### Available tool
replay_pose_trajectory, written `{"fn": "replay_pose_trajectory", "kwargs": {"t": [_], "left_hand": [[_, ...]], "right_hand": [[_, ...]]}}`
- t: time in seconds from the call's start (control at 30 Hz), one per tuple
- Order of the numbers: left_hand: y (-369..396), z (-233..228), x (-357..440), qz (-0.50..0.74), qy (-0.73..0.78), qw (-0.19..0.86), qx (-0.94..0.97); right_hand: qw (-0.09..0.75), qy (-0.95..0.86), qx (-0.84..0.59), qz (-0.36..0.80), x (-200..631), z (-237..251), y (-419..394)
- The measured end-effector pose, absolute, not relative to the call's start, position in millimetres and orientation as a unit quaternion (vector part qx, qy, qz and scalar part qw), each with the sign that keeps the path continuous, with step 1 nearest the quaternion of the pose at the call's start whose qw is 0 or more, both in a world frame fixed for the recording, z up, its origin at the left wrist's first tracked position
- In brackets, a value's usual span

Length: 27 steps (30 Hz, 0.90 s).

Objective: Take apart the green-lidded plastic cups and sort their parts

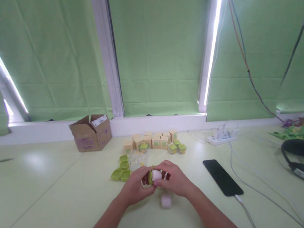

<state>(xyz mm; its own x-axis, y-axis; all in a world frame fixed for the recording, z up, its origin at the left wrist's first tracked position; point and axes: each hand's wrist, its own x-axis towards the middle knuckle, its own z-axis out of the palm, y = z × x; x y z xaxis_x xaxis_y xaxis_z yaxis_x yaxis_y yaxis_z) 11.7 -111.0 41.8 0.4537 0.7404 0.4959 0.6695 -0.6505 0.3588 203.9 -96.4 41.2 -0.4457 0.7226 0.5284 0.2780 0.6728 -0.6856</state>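
Both hands meet over the table, fingers curled around one small item. My left hand (135, 187) grips a small green cup (150, 177) from the left side. Against the cup's opening sits a pale pink-white cylinder (156, 175), pinched by my right hand (176, 179). How deep the cylinder goes into the cup is hidden by fingers. Just below the hands, a similar pale cylinder (166, 201) lies on the table. Left of them are several green cups (121, 174), with clear plastic pieces (137, 159) behind.
Small tan boxes (156, 142) stand in rows at the back, beside green-topped clear containers (177, 147). An open cardboard carton (91, 133) stands back left. On the right lie a black phone (223, 177) with its cable, a power strip (222, 136) and a black headband-like object (301, 162).
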Motion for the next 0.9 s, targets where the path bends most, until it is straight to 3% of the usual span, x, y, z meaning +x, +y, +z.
{"fn": "replay_pose_trajectory", "kwargs": {"t": [0.47, 0.9], "left_hand": [[-108, 43, 7, 0.328, 0.415, 0.196, 0.825], [-106, 41, 10, 0.318, 0.454, 0.237, 0.798]], "right_hand": [[0.406, -0.834, -0.314, 0.203, 205, 42, -97], [0.356, -0.877, -0.306, 0.105, 200, 32, -94]]}}
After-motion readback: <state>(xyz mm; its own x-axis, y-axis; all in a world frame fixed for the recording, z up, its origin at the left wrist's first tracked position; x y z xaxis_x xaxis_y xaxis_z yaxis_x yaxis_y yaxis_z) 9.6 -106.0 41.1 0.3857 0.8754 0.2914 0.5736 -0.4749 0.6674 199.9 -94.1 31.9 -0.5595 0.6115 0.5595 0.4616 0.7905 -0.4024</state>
